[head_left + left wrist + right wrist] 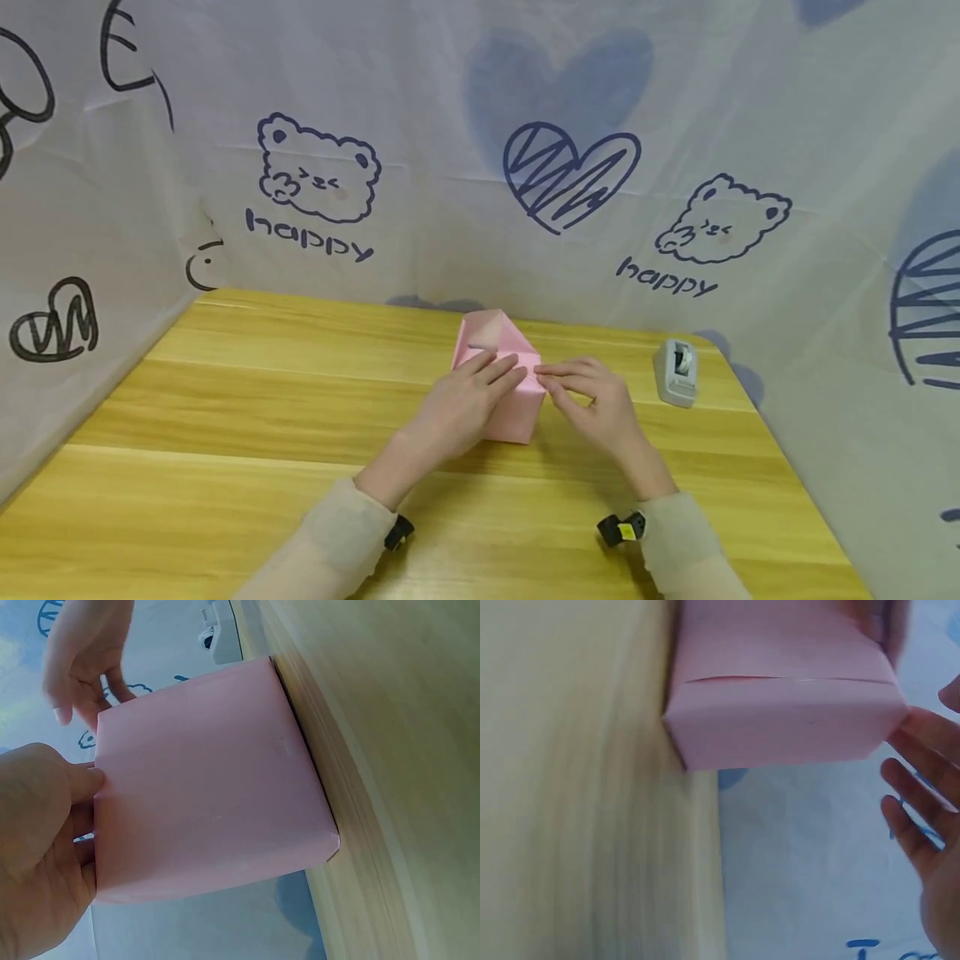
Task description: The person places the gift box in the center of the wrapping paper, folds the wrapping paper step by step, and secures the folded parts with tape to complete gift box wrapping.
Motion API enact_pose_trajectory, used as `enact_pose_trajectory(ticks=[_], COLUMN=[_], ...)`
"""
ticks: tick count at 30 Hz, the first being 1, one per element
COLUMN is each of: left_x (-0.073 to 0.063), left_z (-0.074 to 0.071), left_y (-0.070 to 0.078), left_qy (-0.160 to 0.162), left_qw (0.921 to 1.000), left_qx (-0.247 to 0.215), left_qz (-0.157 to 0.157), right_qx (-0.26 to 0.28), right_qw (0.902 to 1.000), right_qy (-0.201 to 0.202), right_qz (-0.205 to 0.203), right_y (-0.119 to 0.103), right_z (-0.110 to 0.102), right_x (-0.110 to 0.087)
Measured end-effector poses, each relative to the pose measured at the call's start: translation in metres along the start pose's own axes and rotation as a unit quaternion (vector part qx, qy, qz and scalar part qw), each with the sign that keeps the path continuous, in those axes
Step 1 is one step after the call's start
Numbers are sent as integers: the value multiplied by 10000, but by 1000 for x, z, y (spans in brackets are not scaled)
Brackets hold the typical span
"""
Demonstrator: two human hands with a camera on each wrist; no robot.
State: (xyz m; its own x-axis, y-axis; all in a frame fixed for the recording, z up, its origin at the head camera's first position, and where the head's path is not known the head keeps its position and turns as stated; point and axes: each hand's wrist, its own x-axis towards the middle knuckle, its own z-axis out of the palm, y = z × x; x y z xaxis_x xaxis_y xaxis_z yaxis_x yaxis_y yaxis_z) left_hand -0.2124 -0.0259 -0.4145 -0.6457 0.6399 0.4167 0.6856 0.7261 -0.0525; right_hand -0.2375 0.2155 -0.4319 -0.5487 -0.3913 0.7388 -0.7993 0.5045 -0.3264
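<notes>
A box wrapped in pink paper (513, 418) stands on the wooden table, folded paper rising in a peak at its far end (495, 327). Across its top lies my left hand (467, 398), fingers stretched out and pressing on the paper. In the left wrist view that hand's thumb (88, 780) rests at the top edge of the near side. My right hand (592, 400) is at the box's right upper edge, fingertips touching it. The right wrist view shows its fingers (922, 761) spread, one tip at the box's corner, beside a paper seam along the top.
A grey tape dispenser (677, 375) stands at the table's right rear. White cloth (450, 217) with bear and heart drawings hangs behind and beside the wooden table (225, 500). Both wrists carry small black devices (621, 528).
</notes>
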Motion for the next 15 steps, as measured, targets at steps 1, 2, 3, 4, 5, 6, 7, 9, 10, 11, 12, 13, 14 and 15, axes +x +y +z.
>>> enact_pose_trajectory(ticks=[1,2,3,4,5,6,7,9,10,11,12,13,14,15], left_x=[0,-1,-1,-1,-1,-1,-1,-1,-1,-1,-1,-1,-1,-1], left_z=[0,-1,-2,-3,-3,-4,-4,-4,-4,-4,-4,-4,-4,-4], left_y=[-1,-2,-2,-2,-1,-1,-1,1,1,1,1,1,0,-1], left_qy=[5,-2,-9,-31,-81,-124,-180,-227,-235,-233,-220,-191,-159,-125], left_qw=[10000,10000,10000,10000,10000,9999,9998,9997,9997,9997,9997,9998,9998,9999], left_qx=[-2,-20,-15,-18,-5,-8,-4,-40,-63,-84,-95,-96,-91,-67], left_qz=[6,3,8,9,6,6,6,1,-2,-10,-23,-30,-48,-54], right_qx=[185,368,520,629,722,813,963,1286,1463,1654,1842,1989,2077,2126], right_qw=[9994,9974,9940,9895,9833,9763,9687,9523,9445,9364,9295,9232,9186,9157], right_qy=[-12,-2,-2,-11,-26,-53,-95,-256,-359,-458,-567,-680,-783,-870], right_qz=[304,624,960,1303,1668,2005,2286,2756,2919,3062,3144,3217,3269,3297], right_y=[1,2,5,7,8,11,13,19,22,25,28,30,31,32], right_z=[0,1,2,3,3,5,6,8,9,10,11,12,14,16], right_x=[2,4,7,9,11,13,16,20,22,24,26,28,30,32])
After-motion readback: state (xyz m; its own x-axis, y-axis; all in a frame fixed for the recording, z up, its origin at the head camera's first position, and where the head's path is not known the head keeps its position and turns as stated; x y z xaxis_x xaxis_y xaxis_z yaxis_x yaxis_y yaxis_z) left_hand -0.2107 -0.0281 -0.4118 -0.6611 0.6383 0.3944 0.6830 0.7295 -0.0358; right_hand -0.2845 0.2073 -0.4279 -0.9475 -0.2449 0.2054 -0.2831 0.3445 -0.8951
